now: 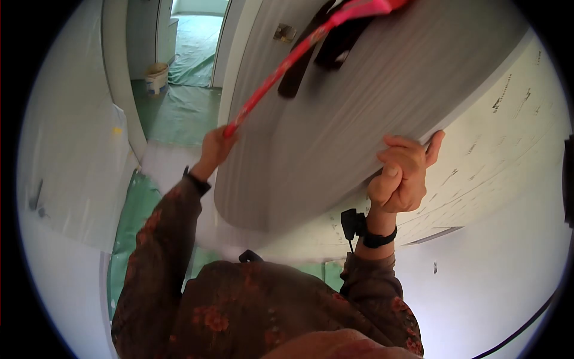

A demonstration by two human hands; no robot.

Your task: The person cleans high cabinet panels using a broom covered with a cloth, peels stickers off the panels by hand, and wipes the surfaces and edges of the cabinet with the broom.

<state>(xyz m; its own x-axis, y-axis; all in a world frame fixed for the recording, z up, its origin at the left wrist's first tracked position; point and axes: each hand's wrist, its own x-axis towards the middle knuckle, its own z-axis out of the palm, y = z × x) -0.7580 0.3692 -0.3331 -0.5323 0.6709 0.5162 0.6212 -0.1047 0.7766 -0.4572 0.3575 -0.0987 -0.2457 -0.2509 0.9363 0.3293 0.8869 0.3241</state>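
Observation:
My left hand (218, 148) is closed around the lower end of a long red patterned pole (269, 81). The pole slants up to the right across a large grey panel (287, 161), and its upper end is bright pink and blurred. What the pole ends in is cut off by the view. My right hand (402, 173) is closed at the panel's right edge, fingers curled over it and one fingertip showing beyond. Two dark elongated shapes (299, 69) lie against the panel's upper part, too blurred to name. A small metal plate (284, 33) sits near them.
Green plastic sheeting (179, 116) covers the floor through a doorway at the upper left, where a white bucket (156, 79) stands. A white door (72, 173) with a handle is on the left. At right is a pale board surface (490, 131) with dark marks.

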